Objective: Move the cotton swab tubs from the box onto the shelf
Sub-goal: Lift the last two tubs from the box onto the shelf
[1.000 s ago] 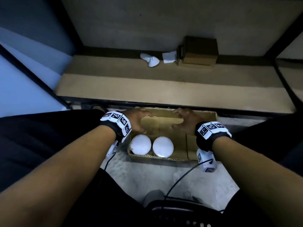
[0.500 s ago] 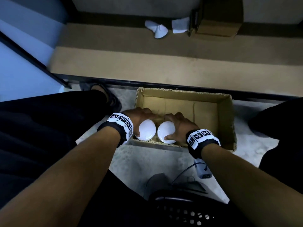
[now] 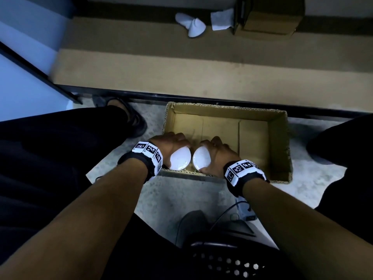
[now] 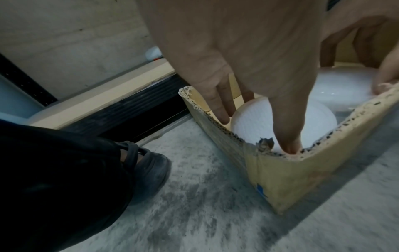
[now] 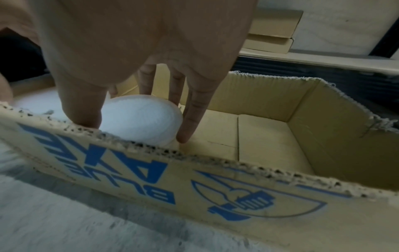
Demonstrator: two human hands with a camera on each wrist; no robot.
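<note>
Two round white cotton swab tubs stand side by side in the near left corner of an open cardboard box [image 3: 262, 142] on the floor. My left hand [image 3: 173, 145] grips the left tub [image 3: 180, 159], thumb [image 4: 287, 136] on its near side and fingers [image 4: 220, 109] down its far side. My right hand [image 3: 217, 152] grips the right tub [image 3: 201, 160] the same way, with its thumb [image 5: 84, 109] and a finger [image 5: 192, 119] round the tub [image 5: 140, 119]. The rest of the box shows only bare bottom. The low wooden shelf [image 3: 181, 77] lies just beyond the box.
At the back of the shelf sit a small cardboard box [image 3: 268, 15] and white items [image 3: 191, 25]. A black rail [image 3: 201, 98] edges the shelf front. My foot in a dark sandal [image 3: 129, 122] is left of the box. A black perforated seat [image 3: 222, 263] lies near me.
Both hands drew back from the far side of the box and came down onto the two tubs, then closed round them. The head view tilted downward.
</note>
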